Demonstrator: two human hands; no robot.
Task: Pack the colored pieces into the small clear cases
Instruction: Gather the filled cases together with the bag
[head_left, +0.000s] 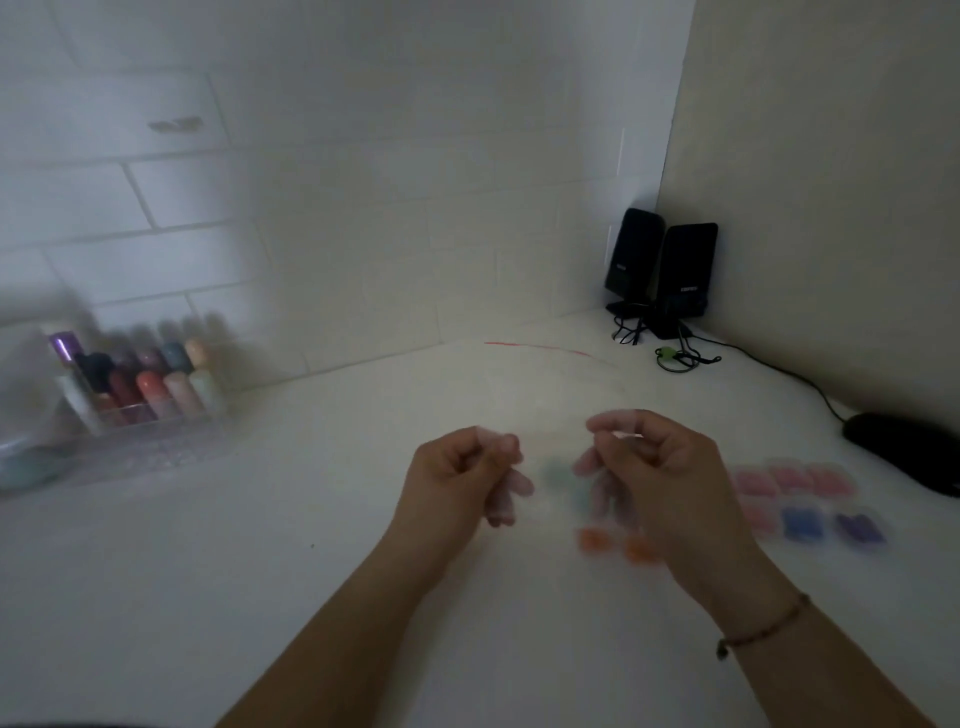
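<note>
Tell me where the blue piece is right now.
In the head view, the blue piece lies on the counter, right of the right hand, with a purple piece to its right.

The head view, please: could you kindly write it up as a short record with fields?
surface: white countertop
left hand: fingers curled, apparently pinching something clear; blurred
right hand: fingers curled likewise, beaded bracelet on wrist
between hands: blurred green piece
below hands: two orange pieces
right side: pink, blue and purple pieces in small clear cases
corner: two black speakers
left: clear organiser of coloured bottles
</note>
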